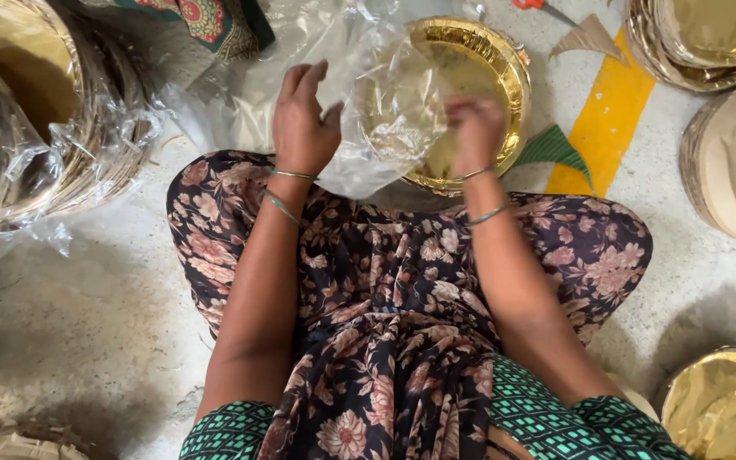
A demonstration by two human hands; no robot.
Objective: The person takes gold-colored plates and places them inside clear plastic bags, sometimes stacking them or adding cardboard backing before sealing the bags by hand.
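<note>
I sit on the floor with a clear plastic bag (pixel 359 102) spread in front of my knees. My left hand (pixel 304 123) grips the bag's left side, fingers partly curled on the film. My right hand (pixel 474 128) is blurred and pinches the bag's right part over a stack of gold foil paper plates (pixel 504 77). The plates lie partly under the plastic, their rim showing at the right. Both wrists carry thin green bangles.
A large bagged stack of plates (pixel 53 128) stands at the left. More gold plate stacks sit at top right (pixel 700 43) and bottom right (pixel 721 405), with brown backed plates (pixel 730 162) at the right. A yellow floor stripe (pixel 602 119) and scissors (pixel 538 7) lie beyond.
</note>
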